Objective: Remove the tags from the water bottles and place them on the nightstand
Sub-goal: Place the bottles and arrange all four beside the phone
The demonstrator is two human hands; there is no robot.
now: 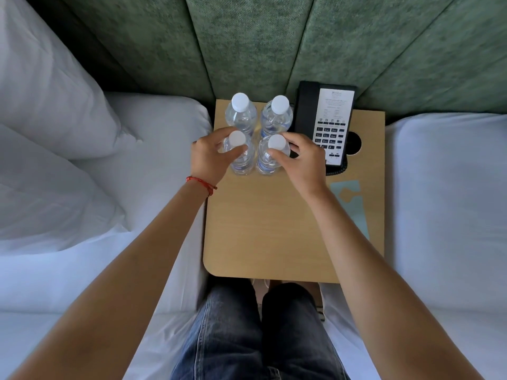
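Four water bottles standing upright in a tight square at the back of the nightstand (263, 229); white caps on all, no tags visible on any neck. Left hand (208, 157) curled round the near-left bottle (241, 160), fingers at shoulder and cap; right hand (304, 160) curled likewise round the near-right bottle (270, 160). Far-left bottle (241, 116) and far-right bottle (275, 119) untouched, just behind. Pale blue tag (354, 207) lying flat near the right edge, partly hidden by the right forearm; possibly more than one stacked there, not clear from this angle. Telephone (326, 124) just beside the right-hand bottles.

Judged: tags off, bottles being squared up. Advisable to hold low on the shoulders rather than the caps; to nudge gently, keeping bases flat; to keep clear of the telephone cord; to leave the rear pair undisturbed.
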